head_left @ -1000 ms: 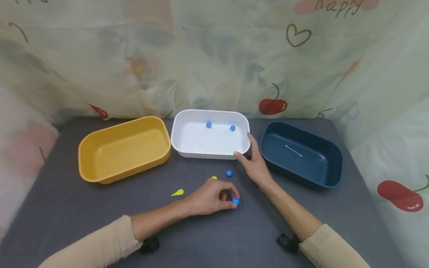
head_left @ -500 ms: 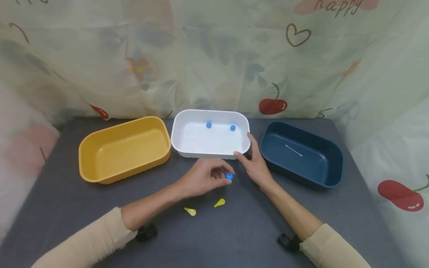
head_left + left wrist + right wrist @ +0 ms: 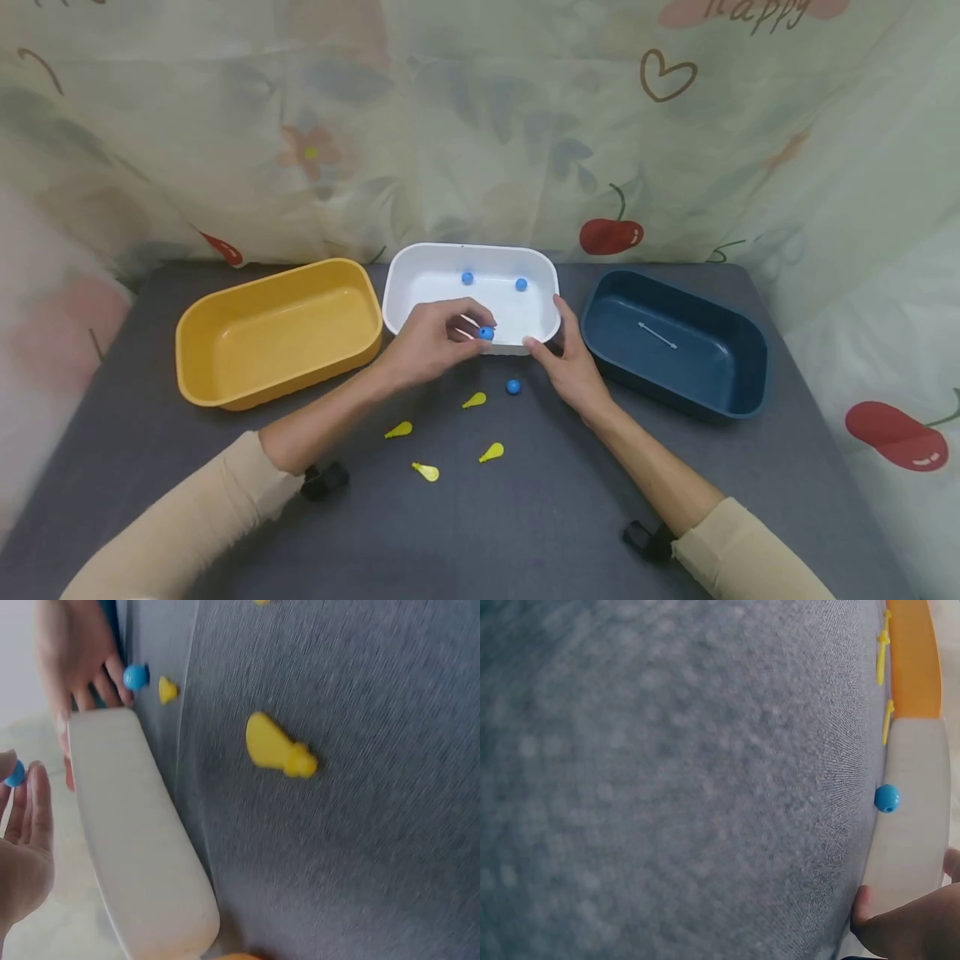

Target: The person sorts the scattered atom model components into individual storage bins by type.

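Between thumb and fingertips my left hand (image 3: 435, 337) pinches a blue bead (image 3: 486, 333), held over the front rim of the white bin (image 3: 420, 340). In the left wrist view the same bead shows at the left edge, raised above the bin's side. My right hand (image 3: 573, 367) grips the bin's front right corner, thumb on the front wall and fingers at the right side. Two more blue beads (image 3: 521, 285) lie inside the white bin. Another bead (image 3: 513, 387) rests on the table in front of it, near my right thumb.
Several yellow bulb-shaped pieces (image 3: 491, 452) lie on the grey table (image 3: 540, 533) in front of the white bin. A yellow bin (image 3: 277, 333) stands at left. At right, a dark blue bin (image 3: 675, 375) contains a thin pale rod (image 3: 657, 336).
My left hand has carried the pinched bead from the table up and leftward to the white bin's front rim, uncovering the yellow pieces. My right hand has stayed at the bin's corner.
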Tool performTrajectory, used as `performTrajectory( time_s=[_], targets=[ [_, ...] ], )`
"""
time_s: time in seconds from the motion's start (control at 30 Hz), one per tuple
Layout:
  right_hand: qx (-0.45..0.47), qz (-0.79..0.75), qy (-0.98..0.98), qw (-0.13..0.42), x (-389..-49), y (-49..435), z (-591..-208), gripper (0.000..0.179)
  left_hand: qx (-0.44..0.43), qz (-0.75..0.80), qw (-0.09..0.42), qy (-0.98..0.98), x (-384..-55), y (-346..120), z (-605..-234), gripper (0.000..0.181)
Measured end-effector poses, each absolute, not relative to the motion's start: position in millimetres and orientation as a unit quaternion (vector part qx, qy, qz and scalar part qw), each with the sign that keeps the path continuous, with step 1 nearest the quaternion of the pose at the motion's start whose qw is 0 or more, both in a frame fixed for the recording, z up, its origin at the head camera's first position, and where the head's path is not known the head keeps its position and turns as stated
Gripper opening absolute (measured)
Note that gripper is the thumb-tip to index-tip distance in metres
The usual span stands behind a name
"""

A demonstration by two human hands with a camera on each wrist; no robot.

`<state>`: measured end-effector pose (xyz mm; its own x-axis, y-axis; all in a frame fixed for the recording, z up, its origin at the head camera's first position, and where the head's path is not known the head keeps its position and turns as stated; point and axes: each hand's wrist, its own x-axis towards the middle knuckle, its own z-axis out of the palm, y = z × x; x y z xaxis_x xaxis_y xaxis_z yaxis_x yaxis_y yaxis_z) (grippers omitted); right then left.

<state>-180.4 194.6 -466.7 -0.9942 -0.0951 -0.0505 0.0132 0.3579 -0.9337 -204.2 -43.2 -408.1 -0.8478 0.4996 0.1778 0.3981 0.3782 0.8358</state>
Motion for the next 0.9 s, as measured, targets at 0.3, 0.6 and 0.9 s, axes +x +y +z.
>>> performTrajectory(
  time_s=[0.3, 0.6, 0.9],
  targets=[
    [-0.013, -0.558, 0.828, 0.057, -180, 194, -466, 0.082, 0.226, 0.461, 0.019, 0.858, -239, -55, -410, 0.020],
    [-0.013, -0.558, 0.828, 0.055, -181, 193, -465, 0.083, 0.197, 0.458, 0.014, 0.867, -269, -61, -417, 0.021],
    [-0.012, -0.559, 0.827, 0.054, -180, 194, -466, 0.083, 0.156, 0.447, 0.048, 0.879, -289, -57, -427, 0.022]
  ],
)
